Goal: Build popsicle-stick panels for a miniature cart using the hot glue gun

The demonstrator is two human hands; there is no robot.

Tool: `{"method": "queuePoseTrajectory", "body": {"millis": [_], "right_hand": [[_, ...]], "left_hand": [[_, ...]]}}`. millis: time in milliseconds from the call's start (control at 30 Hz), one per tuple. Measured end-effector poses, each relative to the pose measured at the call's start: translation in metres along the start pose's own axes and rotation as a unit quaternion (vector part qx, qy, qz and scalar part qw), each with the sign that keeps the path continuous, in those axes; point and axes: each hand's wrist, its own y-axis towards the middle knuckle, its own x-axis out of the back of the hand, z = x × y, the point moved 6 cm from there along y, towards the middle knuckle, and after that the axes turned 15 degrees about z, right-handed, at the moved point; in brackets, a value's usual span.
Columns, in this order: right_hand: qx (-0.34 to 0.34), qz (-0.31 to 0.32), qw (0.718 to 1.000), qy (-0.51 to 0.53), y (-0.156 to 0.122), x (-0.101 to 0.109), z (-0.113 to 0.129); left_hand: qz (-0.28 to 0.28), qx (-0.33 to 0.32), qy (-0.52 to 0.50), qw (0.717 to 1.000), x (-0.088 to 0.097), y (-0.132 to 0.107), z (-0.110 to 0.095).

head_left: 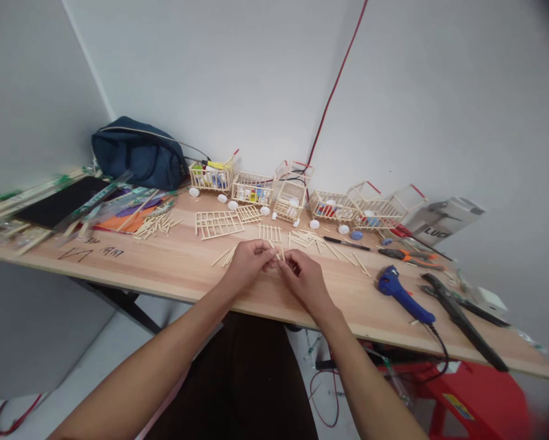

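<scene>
Close together over the table's front middle, my left hand and my right hand pinch short wooden sticks between thumbs and fingers. The sticks meet between the fingertips; whether they are joined I cannot tell. Just beyond lies a small ladder-like stick panel. Left of it rest a larger stick grid and a smaller grid. Loose sticks are scattered to the right of the panel, and a few more lie beside my left hand.
Several miniature stick shopping carts line the wall. To the right lie a blue glue gun with its cord, orange-handled pliers, a black pen and a long black tool. A blue bag and a stick pile are left.
</scene>
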Motion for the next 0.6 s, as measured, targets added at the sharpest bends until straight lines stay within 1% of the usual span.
{"method": "queuePoseTrajectory", "body": {"millis": [133, 333, 600], "right_hand": [[0.016, -0.005, 0.998, -0.060, -0.002, -0.002, 0.004], [0.026, -0.035, 0.990, -0.135, -0.004, -0.003, 0.008], [0.036, -0.047, 0.983, -0.176, -0.007, -0.003, 0.012]], "left_hand": [[-0.002, -0.003, -0.014, 1.000, 0.000, -0.002, -0.001], [-0.038, 0.025, -0.013, 0.999, 0.004, -0.005, -0.002], [-0.030, 0.037, -0.021, 0.999, 0.003, -0.006, 0.002]]}}
